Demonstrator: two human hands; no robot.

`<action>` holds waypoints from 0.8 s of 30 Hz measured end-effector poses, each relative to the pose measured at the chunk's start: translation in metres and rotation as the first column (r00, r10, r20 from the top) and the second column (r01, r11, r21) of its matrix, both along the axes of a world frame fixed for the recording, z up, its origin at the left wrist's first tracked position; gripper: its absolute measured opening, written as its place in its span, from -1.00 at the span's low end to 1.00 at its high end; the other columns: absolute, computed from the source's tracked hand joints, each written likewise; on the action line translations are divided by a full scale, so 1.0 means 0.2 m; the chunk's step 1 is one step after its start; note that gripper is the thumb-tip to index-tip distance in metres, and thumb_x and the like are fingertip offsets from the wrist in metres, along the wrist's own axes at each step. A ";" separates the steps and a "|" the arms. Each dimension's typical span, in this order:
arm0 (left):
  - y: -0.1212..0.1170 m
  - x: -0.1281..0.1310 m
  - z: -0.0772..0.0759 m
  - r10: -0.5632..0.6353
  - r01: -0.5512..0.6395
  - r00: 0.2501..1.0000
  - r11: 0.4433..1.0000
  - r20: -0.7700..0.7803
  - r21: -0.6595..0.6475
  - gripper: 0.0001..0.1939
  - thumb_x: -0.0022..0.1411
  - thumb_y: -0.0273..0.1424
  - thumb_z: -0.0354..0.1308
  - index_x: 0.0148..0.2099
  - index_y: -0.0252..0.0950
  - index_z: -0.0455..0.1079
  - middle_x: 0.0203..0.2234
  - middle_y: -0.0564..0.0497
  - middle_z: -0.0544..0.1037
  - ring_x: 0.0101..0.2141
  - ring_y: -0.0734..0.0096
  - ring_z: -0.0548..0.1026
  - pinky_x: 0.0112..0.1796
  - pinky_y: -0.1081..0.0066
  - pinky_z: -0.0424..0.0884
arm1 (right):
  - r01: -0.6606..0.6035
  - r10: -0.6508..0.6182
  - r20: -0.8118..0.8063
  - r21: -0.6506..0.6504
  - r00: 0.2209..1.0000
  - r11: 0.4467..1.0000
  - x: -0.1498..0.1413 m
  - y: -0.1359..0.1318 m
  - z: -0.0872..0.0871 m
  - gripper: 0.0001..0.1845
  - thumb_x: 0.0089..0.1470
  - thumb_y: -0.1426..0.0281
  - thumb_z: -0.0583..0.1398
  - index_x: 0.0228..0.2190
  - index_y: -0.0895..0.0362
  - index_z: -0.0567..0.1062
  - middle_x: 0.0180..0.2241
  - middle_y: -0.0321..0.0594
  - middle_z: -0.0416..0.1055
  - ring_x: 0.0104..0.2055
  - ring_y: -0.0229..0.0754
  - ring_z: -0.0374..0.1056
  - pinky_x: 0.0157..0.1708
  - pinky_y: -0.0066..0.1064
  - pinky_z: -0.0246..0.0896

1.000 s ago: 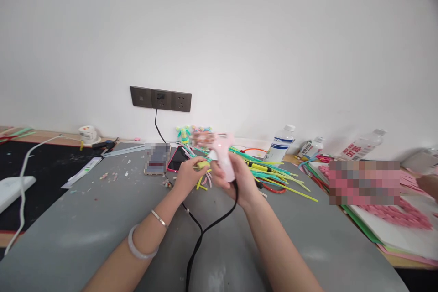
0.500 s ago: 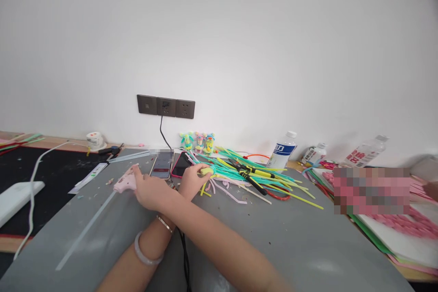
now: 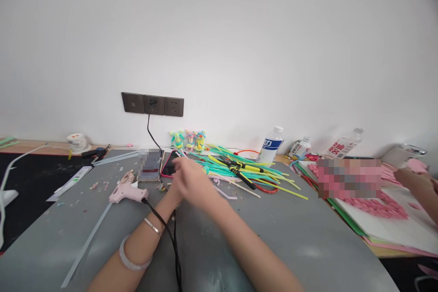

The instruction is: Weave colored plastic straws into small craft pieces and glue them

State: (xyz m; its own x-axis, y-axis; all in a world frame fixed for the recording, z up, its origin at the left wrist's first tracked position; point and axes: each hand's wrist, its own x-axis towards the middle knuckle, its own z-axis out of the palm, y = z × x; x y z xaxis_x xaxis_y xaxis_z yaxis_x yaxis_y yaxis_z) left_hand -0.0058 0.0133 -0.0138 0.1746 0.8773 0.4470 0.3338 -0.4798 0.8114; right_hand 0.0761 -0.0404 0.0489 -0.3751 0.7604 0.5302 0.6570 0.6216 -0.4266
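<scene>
In the head view, the right hand (image 3: 191,180), blurred at the centre of the frame, overlaps the left hand (image 3: 175,188) and mostly hides it; whether either is open, closed or gripping something cannot be told. Just right of them, the fuzzy stems (image 3: 270,178) lie in a loose turquoise, yellow and pale pile, pliers (image 3: 239,174) on top. The pink glue gun (image 3: 128,193) rests on its side, left of centre, apart from both hands.

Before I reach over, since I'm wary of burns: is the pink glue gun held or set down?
Set down: the pink glue gun lies on the gray tabletop, with no fingers around it.
</scene>
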 end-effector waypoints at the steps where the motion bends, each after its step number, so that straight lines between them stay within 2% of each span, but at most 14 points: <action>1: 0.00 0.00 0.00 -0.033 0.033 0.999 0.999 -0.016 -0.011 -0.84 0.03 -0.35 0.26 -0.28 -0.25 0.54 -0.54 0.02 0.53 -0.46 0.31 0.51 -0.44 0.43 0.42 | 0.074 -0.074 -0.077 0.006 0.994 0.997 0.14 0.02 -0.02 -0.73 0.14 0.46 0.03 -0.10 0.15 0.33 -0.19 -0.05 0.43 -0.14 -0.04 0.34 -0.12 -0.21 0.21; 3: -0.01 0.00 0.00 -0.112 0.109 0.992 0.992 -0.053 -0.059 -0.80 0.07 -0.31 0.21 -0.26 -0.28 0.53 -0.53 0.03 0.54 -0.53 0.38 0.48 -0.46 0.44 0.41 | 0.302 -0.297 -0.149 0.005 0.943 0.953 0.43 0.04 -0.07 -0.86 0.14 0.42 0.02 -0.26 0.14 0.34 -0.29 -0.08 0.39 -0.24 -0.06 0.32 -0.20 -0.26 0.20; 5: -0.01 0.00 0.00 -0.175 0.166 0.982 0.979 -0.070 -0.117 -0.74 0.11 -0.27 0.16 -0.22 -0.32 0.52 -0.53 0.03 0.55 -0.59 0.43 0.44 -0.49 0.46 0.39 | 0.493 -0.493 -0.139 -0.031 0.859 0.869 0.69 0.04 -0.15 -0.87 0.16 0.36 0.00 -0.37 0.11 0.30 -0.40 -0.15 0.36 -0.34 -0.09 0.29 -0.32 -0.32 0.15; 7: -0.02 0.00 0.00 -0.216 0.202 0.973 0.968 -0.085 -0.147 -0.71 0.11 -0.24 0.14 -0.21 -0.34 0.51 -0.53 0.02 0.56 -0.59 0.44 0.44 -0.50 0.47 0.38 | 0.580 -0.583 -0.035 -0.082 0.811 0.811 0.85 0.02 -0.22 -0.81 0.16 0.25 0.04 -0.41 0.10 0.29 -0.43 -0.18 0.35 -0.38 -0.10 0.30 -0.39 -0.36 0.11; 10: -0.03 0.00 0.00 -0.239 0.224 0.963 0.967 -0.122 -0.123 -0.71 0.10 -0.24 0.16 -0.21 -0.32 0.53 -0.44 -0.02 0.60 -0.47 0.37 0.49 -0.45 0.47 0.39 | 0.608 -0.577 0.194 -0.195 0.793 0.770 0.92 -0.01 -0.30 -0.72 0.14 0.13 0.10 -0.36 0.11 0.32 -0.44 -0.18 0.40 -0.41 -0.08 0.35 -0.46 -0.40 0.04; 14: -0.03 0.00 0.01 -0.251 0.239 0.955 0.966 -0.160 -0.095 -0.73 0.10 -0.25 0.18 -0.21 -0.29 0.55 -0.32 -0.06 0.62 -0.36 0.32 0.52 -0.38 0.46 0.39 | 0.651 -0.545 0.378 -0.261 0.749 0.713 0.86 0.00 -0.32 -0.77 0.20 0.27 0.09 -0.17 0.16 0.31 -0.41 -0.07 0.47 -0.37 -0.03 0.42 -0.49 -0.42 0.00; 16: -0.03 0.00 0.01 -0.269 0.254 0.948 0.962 -0.172 -0.103 -0.74 0.10 -0.26 0.18 -0.21 -0.29 0.55 -0.28 -0.07 0.62 -0.36 0.33 0.52 -0.38 0.46 0.37 | 0.650 -0.538 0.390 -0.256 0.747 0.716 0.85 0.01 -0.31 -0.79 0.24 0.35 0.04 -0.13 0.18 0.31 -0.39 -0.03 0.49 -0.37 -0.02 0.43 -0.48 -0.41 0.01; 18: -0.04 0.00 0.02 -0.299 0.280 0.934 0.952 -0.197 -0.121 -0.74 0.10 -0.27 0.18 -0.21 -0.28 0.55 -0.27 -0.06 0.62 -0.38 0.34 0.50 -0.40 0.46 0.35 | 0.621 -0.531 0.345 -0.253 0.774 0.742 0.88 0.00 -0.30 -0.78 0.25 0.36 0.00 -0.11 0.18 0.31 -0.40 -0.06 0.49 -0.41 -0.03 0.41 -0.47 -0.40 0.04; 21: -0.06 0.01 0.03 -0.356 0.331 0.900 0.934 -0.250 -0.136 -0.76 0.09 -0.30 0.19 -0.21 -0.25 0.55 -0.31 -0.02 0.61 -0.40 0.36 0.48 -0.43 0.48 0.31 | 0.542 -0.506 0.193 -0.265 0.840 0.798 0.94 -0.06 -0.29 -0.74 0.25 0.28 -0.02 -0.11 0.13 0.30 -0.45 -0.16 0.45 -0.48 -0.06 0.35 -0.44 -0.36 0.11; 24: -0.07 0.00 0.03 -0.414 0.388 0.869 0.910 -0.272 -0.146 -0.79 0.09 -0.31 0.20 -0.22 -0.23 0.56 -0.35 0.00 0.60 -0.40 0.37 0.46 -0.41 0.49 0.29 | 0.461 -0.457 0.080 -0.274 0.886 0.844 0.98 -0.17 -0.29 -0.69 0.25 0.17 -0.04 -0.10 0.09 0.28 -0.45 -0.19 0.44 -0.48 -0.06 0.33 -0.41 -0.33 0.17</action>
State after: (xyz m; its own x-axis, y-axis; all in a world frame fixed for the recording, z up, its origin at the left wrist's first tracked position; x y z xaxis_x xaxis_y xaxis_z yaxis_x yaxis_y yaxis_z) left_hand -0.0050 -0.0012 -0.0071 0.6300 0.7354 0.2498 0.3530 -0.5576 0.7513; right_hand 0.2725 -0.0738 -0.0083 0.0486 0.9617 0.2696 0.8435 0.1050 -0.5268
